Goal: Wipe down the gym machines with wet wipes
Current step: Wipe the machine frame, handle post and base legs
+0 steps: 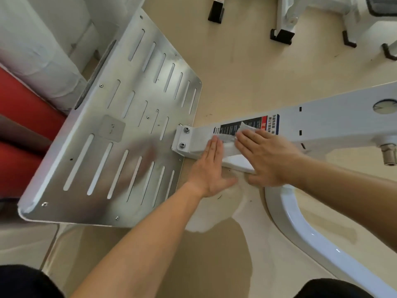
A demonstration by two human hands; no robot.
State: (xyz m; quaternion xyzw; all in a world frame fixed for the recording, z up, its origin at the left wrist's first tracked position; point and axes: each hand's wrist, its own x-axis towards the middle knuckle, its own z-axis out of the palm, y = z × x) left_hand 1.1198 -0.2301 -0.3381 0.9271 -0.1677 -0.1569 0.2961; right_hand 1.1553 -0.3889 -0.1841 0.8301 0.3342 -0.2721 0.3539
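Right now I am mid-wipe on the white beam (335, 119) of the machine, at the end where it bolts through a bracket (184, 139) to the slotted metal footplate (129, 117). The right hand (268, 155) lies flat with its fingers straight, pressing the wet wipe (247, 129) onto the beam's top face. The wipe sits bunched over the warning label (231, 128), with part of it showing between the two hands. The left hand (211, 168) is flat and open too. Its fingertips rest on the beam just beside the wipe and it grips nothing, so I judge it is only bracing.

As for the lie of things, the beam's long axis runs from the bracket, near the middle of the view, up and out to the right edge. The wipe is stretched loosely along that same line, with one corner peaking up towards the far side of the label.

For the next move I would want a stroke along that axis, with even pressure under the flat fingers so the wipe does not roll up. The beam's near side face also needs a pass, as does the bracket around its two bolts. The curved white tube (300, 224) below the right forearm looks like a later part of the job.
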